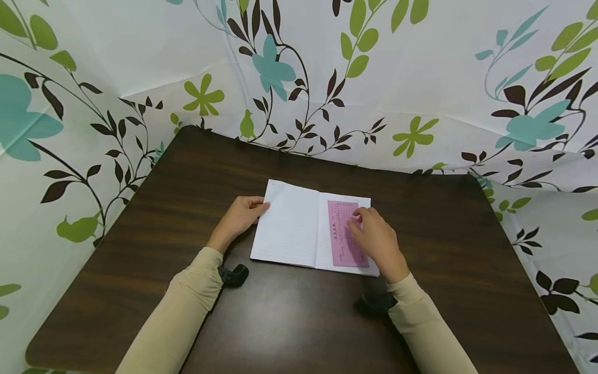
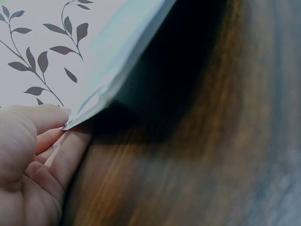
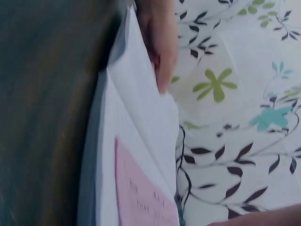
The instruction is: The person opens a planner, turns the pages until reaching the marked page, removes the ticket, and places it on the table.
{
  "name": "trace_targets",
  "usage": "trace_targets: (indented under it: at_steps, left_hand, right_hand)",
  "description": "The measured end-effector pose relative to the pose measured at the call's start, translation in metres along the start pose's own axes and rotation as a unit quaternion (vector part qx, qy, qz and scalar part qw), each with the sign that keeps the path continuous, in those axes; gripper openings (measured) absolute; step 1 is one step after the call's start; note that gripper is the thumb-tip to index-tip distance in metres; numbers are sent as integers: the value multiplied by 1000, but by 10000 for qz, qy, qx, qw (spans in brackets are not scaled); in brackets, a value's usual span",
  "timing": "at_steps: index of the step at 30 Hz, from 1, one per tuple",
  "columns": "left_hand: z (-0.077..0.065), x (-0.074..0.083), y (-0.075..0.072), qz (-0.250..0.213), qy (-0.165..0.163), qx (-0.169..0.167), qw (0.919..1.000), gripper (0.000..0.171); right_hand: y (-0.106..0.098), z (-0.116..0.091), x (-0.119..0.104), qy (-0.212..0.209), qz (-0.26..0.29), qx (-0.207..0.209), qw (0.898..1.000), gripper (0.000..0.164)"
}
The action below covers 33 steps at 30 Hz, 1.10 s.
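An open notebook (image 1: 291,226) with white lined pages lies on the dark wooden table. My left hand (image 1: 238,215) pinches its left edge; in the left wrist view the thumb is on top of the cover's edge and the fingers are underneath. On the right-hand page rests a pink printed slip (image 1: 345,244), upright along the page. Over the slip's upper right side is my right hand (image 1: 378,239), its fingers loosely bent and a gap showing between thumb and forefinger. The right wrist view shows the slip (image 3: 143,195) against the page, with only a sliver of that hand at the bottom.
Black bands are on both wrists, the left band (image 1: 233,275) close to the notebook's lower left corner. Around the wooden table (image 1: 289,317) hangs a white cloth (image 1: 303,62) printed with leaves, flowers and birds, meeting its back edge.
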<state>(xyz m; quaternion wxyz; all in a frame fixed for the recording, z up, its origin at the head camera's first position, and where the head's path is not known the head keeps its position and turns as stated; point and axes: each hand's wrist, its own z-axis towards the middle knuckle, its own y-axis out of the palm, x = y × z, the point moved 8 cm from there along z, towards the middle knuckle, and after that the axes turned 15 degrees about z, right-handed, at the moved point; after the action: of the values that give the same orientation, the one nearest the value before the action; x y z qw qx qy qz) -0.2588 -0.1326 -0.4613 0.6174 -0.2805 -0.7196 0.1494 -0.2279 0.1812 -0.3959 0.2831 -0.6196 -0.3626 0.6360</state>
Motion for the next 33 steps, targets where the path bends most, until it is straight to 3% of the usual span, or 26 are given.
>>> trace_targets:
  at_steps: [4, 8, 16, 21, 33]
  left_hand:
    - [-4, 1, 0, -39, 11, -37, 10000, 47]
    - [-13, -8, 5, -55, 12, -40, 10000, 48]
    - [-24, -25, 14, -72, -157, -1, 9999, 46]
    - [-22, -22, 13, -23, -183, -7, 9998, 47]
    - [-8, 0, 4, 122, 69, 97, 9999, 46]
  right_hand:
    - [-3, 1, 15, 455, -539, -163, 9974, 50]
    - [6, -1, 23, 617, -693, -274, 9953, 54]
    - [20, -7, 31, 720, -269, -424, 9961, 34]
    - [17, -5, 34, 722, 28, -449, 9964, 26]
    - [0, 5, 40, 744, 531, -597, 9940, 27]
